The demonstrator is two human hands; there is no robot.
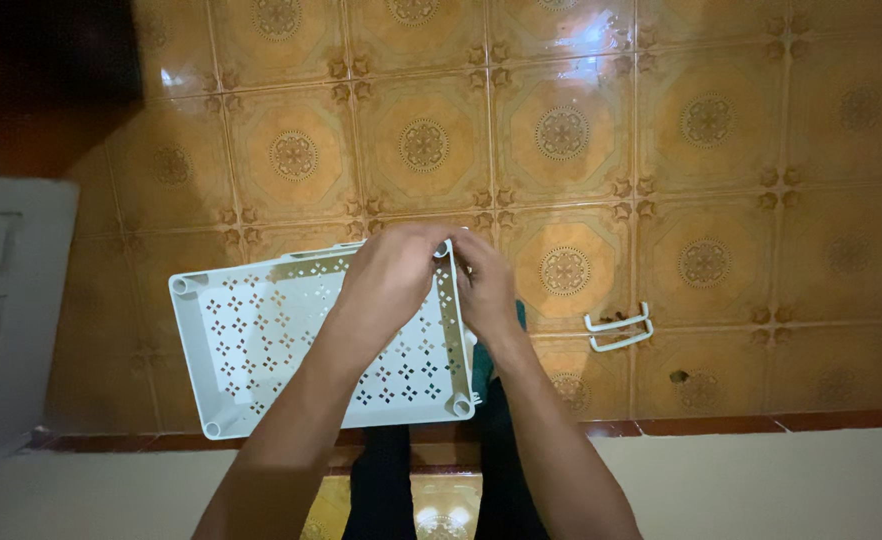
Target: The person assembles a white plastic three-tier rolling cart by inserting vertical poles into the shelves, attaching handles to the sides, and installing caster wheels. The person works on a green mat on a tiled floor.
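Note:
A white plastic shelf tray with a pattern of small cut-out holes lies flat on the orange patterned floor tiles, with round sockets at its corners. My left hand rests over the tray's far right corner, fingers curled at the corner socket. There my right hand meets it from the right side, pinching at the same corner. Whatever small part sits between the fingers is hidden. Both forearms reach in from the bottom of the view.
Two white plastic bar pieces lie on the tiles to the right of the tray. A white panelled door stands at the left. A pale step or wall edge runs along the bottom, with my dark trouser legs below the tray.

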